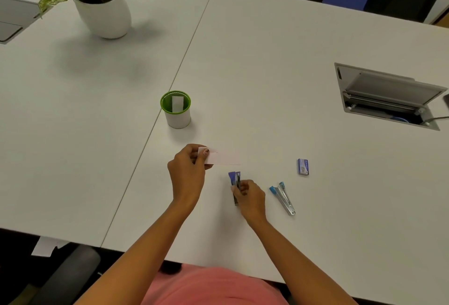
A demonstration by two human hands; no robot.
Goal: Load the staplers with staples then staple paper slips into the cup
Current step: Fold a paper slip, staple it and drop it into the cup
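Note:
My left hand (188,171) pinches the left end of a white paper slip (224,158) just above the white table (279,73). My right hand (247,199) grips a purple stapler (234,178) lying on the table, its head pointing away from me, below the slip. A blue stapler (283,199) lies hinged open to the right of that hand. Farther right sits a small purple staple box (303,166). The green-rimmed white cup (176,110) stands beyond my hands with one paper slip (177,104) upright inside it.
A potted plant (102,5) stands at the far left. An open cable hatch (388,98) is sunk into the table at right, another at the far left edge. A seam runs between two tabletops. Paper lies on the floor by a chair at lower left.

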